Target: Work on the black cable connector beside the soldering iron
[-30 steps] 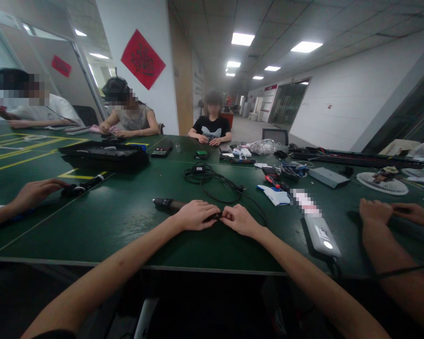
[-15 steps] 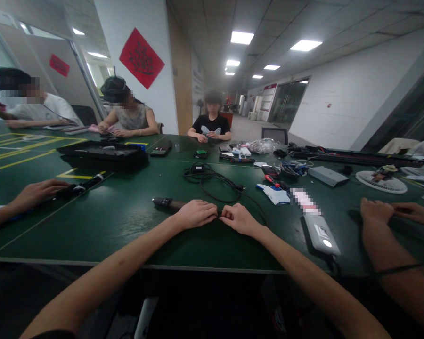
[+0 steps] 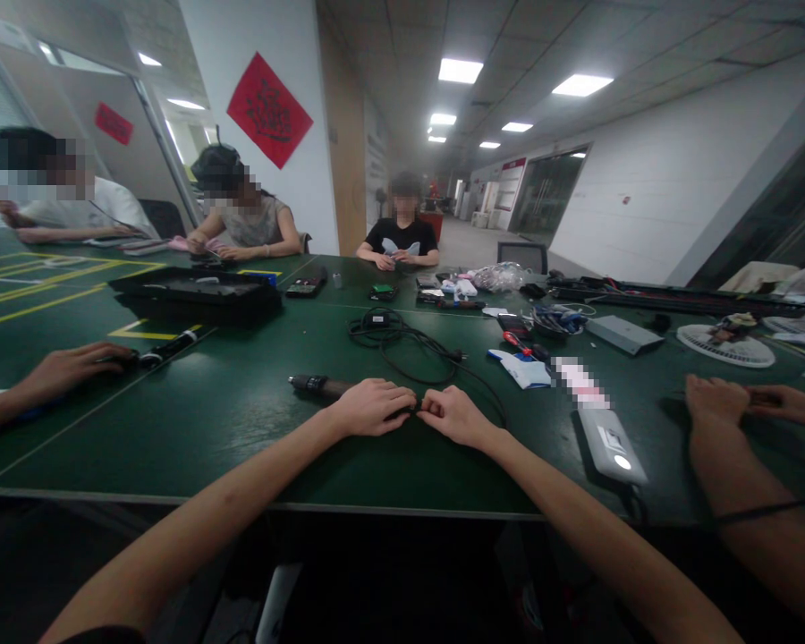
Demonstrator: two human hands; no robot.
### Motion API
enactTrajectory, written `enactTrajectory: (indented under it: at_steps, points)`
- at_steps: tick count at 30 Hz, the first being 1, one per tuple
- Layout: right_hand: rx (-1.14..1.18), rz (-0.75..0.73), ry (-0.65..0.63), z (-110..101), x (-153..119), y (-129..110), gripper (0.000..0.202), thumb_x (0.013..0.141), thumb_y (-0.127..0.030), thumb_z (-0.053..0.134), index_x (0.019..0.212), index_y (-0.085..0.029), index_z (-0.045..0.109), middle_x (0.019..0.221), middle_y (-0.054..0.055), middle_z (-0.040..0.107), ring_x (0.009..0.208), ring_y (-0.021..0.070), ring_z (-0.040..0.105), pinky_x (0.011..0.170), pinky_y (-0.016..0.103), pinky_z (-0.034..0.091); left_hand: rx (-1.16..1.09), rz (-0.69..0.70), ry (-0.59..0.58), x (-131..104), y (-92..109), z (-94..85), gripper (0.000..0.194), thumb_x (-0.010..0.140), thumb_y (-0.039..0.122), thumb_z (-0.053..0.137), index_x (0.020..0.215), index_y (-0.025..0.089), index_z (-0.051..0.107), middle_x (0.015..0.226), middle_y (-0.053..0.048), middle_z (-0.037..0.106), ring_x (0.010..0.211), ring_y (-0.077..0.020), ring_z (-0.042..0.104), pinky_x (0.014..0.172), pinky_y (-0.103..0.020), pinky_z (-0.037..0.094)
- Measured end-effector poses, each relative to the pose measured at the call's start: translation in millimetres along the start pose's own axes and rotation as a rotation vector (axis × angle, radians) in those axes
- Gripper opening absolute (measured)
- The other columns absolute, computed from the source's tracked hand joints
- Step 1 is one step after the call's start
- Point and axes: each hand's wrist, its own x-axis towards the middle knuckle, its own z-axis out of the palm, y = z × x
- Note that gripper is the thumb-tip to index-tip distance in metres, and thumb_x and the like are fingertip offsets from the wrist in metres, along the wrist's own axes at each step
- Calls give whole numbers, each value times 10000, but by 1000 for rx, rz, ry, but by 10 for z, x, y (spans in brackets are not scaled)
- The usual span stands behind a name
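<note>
On the green table [image 3: 241,456], my left hand [image 3: 376,407] is closed over the rear of a dark electric screwdriver [image 3: 317,385], whose tip points left. My right hand [image 3: 454,414] is closed in a pinch at a small dark piece [image 3: 416,405] between the two hands. Most of that piece is hidden by my fingers. Just beyond my hands lies a coiled black cable [image 3: 402,335] with a plug at its right.
A grey-white power bank [image 3: 610,444] and a blue-white packet [image 3: 523,368] lie to the right. A black tray [image 3: 194,291] stands at the left back. Co-workers' hands rest on the table at far left [image 3: 73,371] and far right [image 3: 715,400]. Three people sit opposite.
My hands have hardly moved. At the far left, the co-worker's hand has shifted slightly, and the person at the back left has moved their head a little to the right.
</note>
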Motion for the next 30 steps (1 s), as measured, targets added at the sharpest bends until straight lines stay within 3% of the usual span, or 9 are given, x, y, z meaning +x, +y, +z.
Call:
enactTrajectory:
  at_steps: [13,16,19,25,30]
  points:
    - [1,-8,1,-23,-4,-21,71,942,-240,707,913,-192,664,686,-37,669,605,119,587,755,266,444,74,-63,-7,42,36,18,289,1079,438,436,1034,213,612,1044,-46,685,859,-171,665,760,-299,471]
    - [-1,-3,-1,-34,-5,-31,80,943,-253,709,914,-193,666,703,-30,677,619,124,597,739,264,442,37,-47,-11,28,38,-23,286,1046,467,485,1103,217,612,1042,-53,688,878,-188,667,776,-313,483]
    - [-5,1,-4,-44,-8,-43,88,950,-268,705,920,-194,669,721,-25,685,634,128,607,744,267,443,0,0,-5,17,30,-52,257,1031,397,498,1200,234,602,1115,-57,692,931,-189,672,819,-315,493]
    - [-7,0,-1,-30,-9,-36,86,953,-260,701,917,-193,661,706,-31,675,620,123,596,741,265,439,41,-37,-12,32,31,-38,251,1070,399,436,1074,214,605,1102,-58,694,907,-180,676,787,-299,494]
    - [0,-3,7,-8,-1,-18,92,945,-260,710,905,-195,659,691,-36,669,608,121,591,711,255,430,6,0,19,23,28,-20,265,1040,389,480,1207,226,607,1195,-70,684,968,-186,680,828,-306,509]
